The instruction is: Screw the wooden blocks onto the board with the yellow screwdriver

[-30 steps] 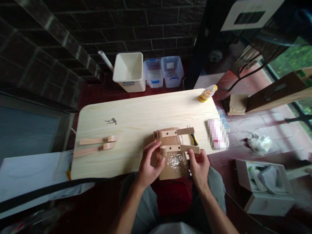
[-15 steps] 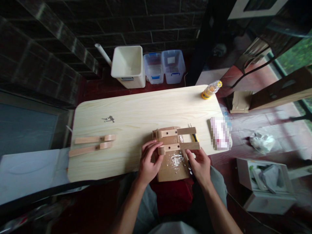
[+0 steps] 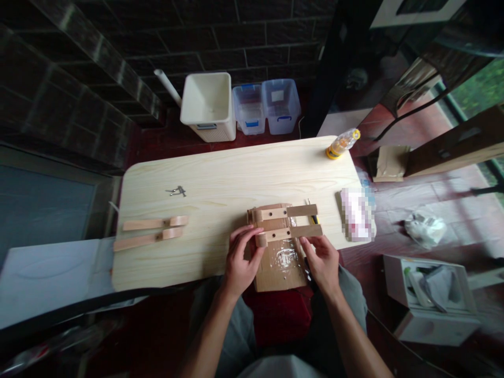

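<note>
Two wooden pieces with dark holes lie side by side on a taped cardboard box (image 3: 279, 268). My left hand (image 3: 243, 260) closes its fingers and thumb on the rounded left end of the nearer wooden piece (image 3: 281, 234). At that piece's right end, my right hand (image 3: 322, 260) pinches its lower edge. The farther wooden piece (image 3: 275, 213) rests just beyond, untouched. Part of a yellow and black screwdriver (image 3: 314, 219) shows behind the right ends of the pieces.
Two more wooden pieces (image 3: 137, 241) and some small metal screws (image 3: 179, 190) lie at the table's left. A bottle with yellow ends (image 3: 342, 144) stands at the back right corner, above a blurred pink item (image 3: 356, 215). Bins (image 3: 208, 131) stand behind the table (image 3: 236, 168).
The right end of the nearer wooden piece has shifted slightly away from me, with my right hand on it. My left hand has hardly moved.
</note>
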{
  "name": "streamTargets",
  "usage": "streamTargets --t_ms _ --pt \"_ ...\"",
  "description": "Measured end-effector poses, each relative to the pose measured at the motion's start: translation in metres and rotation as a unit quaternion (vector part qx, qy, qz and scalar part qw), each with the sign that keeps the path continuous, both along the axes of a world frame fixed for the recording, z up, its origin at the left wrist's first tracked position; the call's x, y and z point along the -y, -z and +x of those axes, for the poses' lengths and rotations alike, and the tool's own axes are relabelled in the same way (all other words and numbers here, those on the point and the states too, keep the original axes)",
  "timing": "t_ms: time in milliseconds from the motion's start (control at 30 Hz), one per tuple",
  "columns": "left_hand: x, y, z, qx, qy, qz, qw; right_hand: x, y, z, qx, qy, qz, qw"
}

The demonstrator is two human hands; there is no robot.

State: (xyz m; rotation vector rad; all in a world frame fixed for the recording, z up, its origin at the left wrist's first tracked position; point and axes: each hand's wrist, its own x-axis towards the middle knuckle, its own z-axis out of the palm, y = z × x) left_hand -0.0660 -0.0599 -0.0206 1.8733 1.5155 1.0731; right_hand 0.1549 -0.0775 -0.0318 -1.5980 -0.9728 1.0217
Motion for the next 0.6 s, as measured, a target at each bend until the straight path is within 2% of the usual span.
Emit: streamTargets --t_ms 333,600 --pt "-0.0007 0.001 0.0011 0.003 -0.008 0.001 1.0 0.0004 0.006 0.0003 -0.009 0.005 0.004 1.0" --pt "-0.0012 -0.002 0.0024 -0.01 -0.009 0.014 1.0 0.0006 0.0041 -0.001 -0.008 0.023 0.004 1.0"
